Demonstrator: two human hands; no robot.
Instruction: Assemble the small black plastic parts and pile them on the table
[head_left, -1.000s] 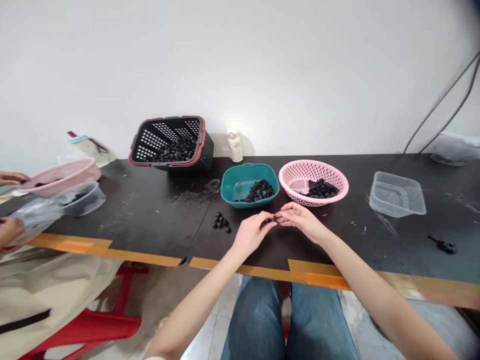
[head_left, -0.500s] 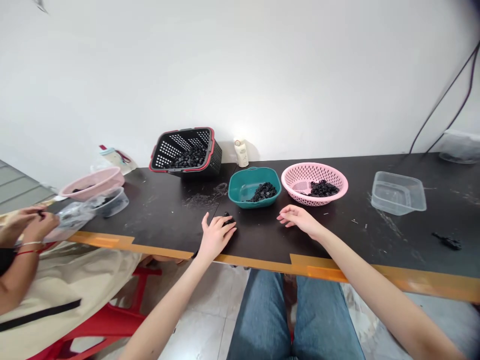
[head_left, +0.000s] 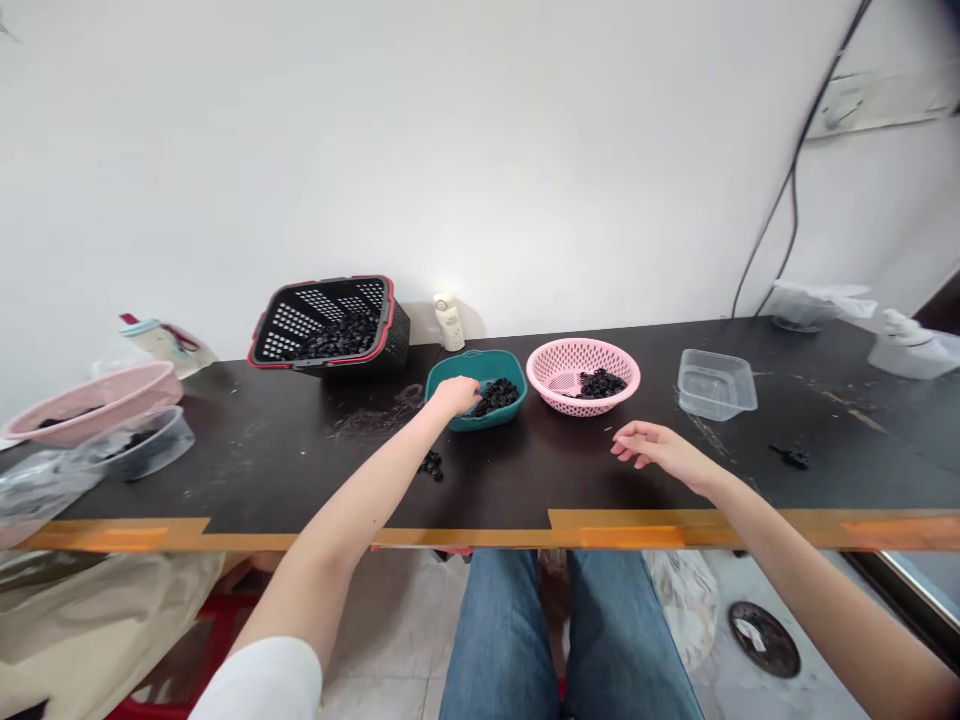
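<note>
My left hand [head_left: 457, 396] reaches down into the teal basin [head_left: 436, 378], at the left side of a heap of small black ring-like parts [head_left: 498, 397]. Its fingers are bent and mostly hidden behind the hand, so I cannot see what they hold. Beneath my left forearm, a few loose black parts [head_left: 431, 464] lie on the table. Out to the right, my right hand [head_left: 646, 445] hovers over the tabletop in front of the pink basket [head_left: 551, 400]. Its fingers are loosely curved and apart, with nothing visible in them. More black parts [head_left: 600, 384] lie in the pink basket.
A black-and-red basket [head_left: 390, 345] of black parts and a white bottle [head_left: 449, 324] stand by the wall. A clear tub [head_left: 718, 397] and a black piece [head_left: 790, 457] lie right. A pink basin [head_left: 112, 398] and a clear container [head_left: 161, 448] stand left. Tape [head_left: 480, 541] lines the edge.
My left hand has gone from the black parts on the table into the teal basin, uncovering those parts. My right hand has shifted right. The view has turned right; the neighbour's hands are out of sight.
</note>
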